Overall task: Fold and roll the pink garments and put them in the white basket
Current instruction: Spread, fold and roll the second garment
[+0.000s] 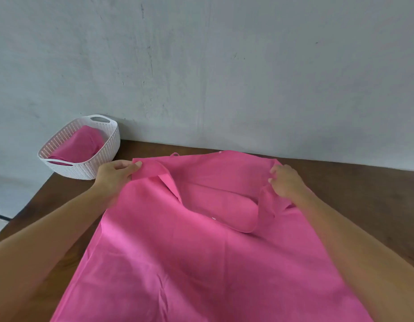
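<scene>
A large pink garment lies spread flat over the brown table, reaching from the far edge down past the bottom of the view. My left hand pinches its far left corner, where a flap is turned over. My right hand grips a bunched fold at the far right side. A white perforated basket stands at the table's far left corner, left of my left hand. Inside it lies a rolled pink garment.
The brown wooden table meets a grey wall along its far edge. Its left edge runs diagonally, with light floor beyond. Bare wood shows to the right of the garment.
</scene>
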